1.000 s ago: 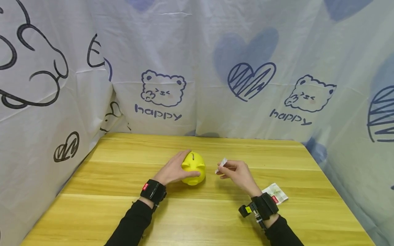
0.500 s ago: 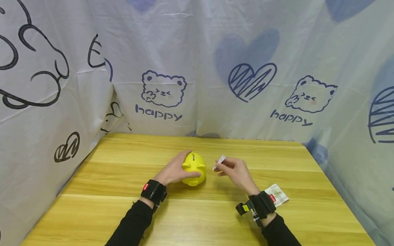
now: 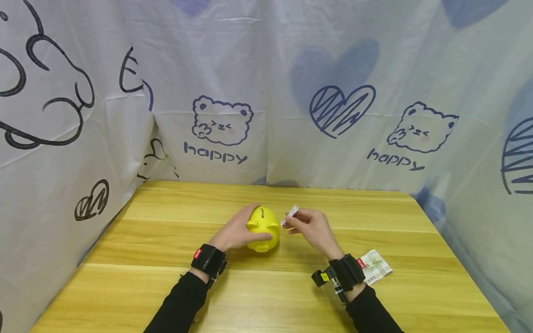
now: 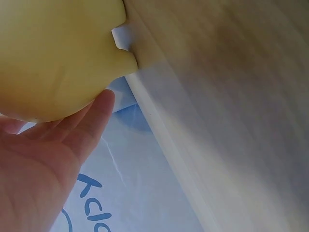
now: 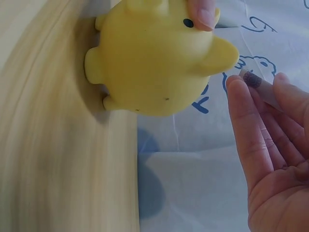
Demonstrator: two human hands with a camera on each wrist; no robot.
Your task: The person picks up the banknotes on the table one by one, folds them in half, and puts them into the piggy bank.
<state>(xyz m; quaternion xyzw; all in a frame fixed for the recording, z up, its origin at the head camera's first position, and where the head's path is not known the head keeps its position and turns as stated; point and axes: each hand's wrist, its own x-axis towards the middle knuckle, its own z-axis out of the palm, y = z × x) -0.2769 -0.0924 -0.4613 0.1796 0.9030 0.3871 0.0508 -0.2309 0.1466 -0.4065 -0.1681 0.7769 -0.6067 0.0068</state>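
Note:
A yellow piggy bank (image 3: 265, 224) stands upright on the wooden table, the dark coin slot on its top visible in the head view. My left hand (image 3: 236, 230) holds it from the left, thumb across the front and fingers round the far side. Close to its right side, my right hand (image 3: 314, 230) pinches a small folded paper slip (image 3: 293, 211) between thumb and fingers. Dark fine print shows on the slip's end in the right wrist view, near the piggy bank's ear (image 5: 222, 55). The left wrist view shows fingers (image 4: 91, 123) against the yellow body.
A printed paper (image 3: 376, 267), pale with greenish print, lies flat on the table (image 3: 266, 300), partly behind the right wrist's band. White cloth (image 3: 283, 148) with bear and heart drawings hangs at the back and both sides of the table.
My right hand has moved left and slightly away from me with the folded paper slip, closer to the piggy bank. The left hand and piggy bank have stayed in place.

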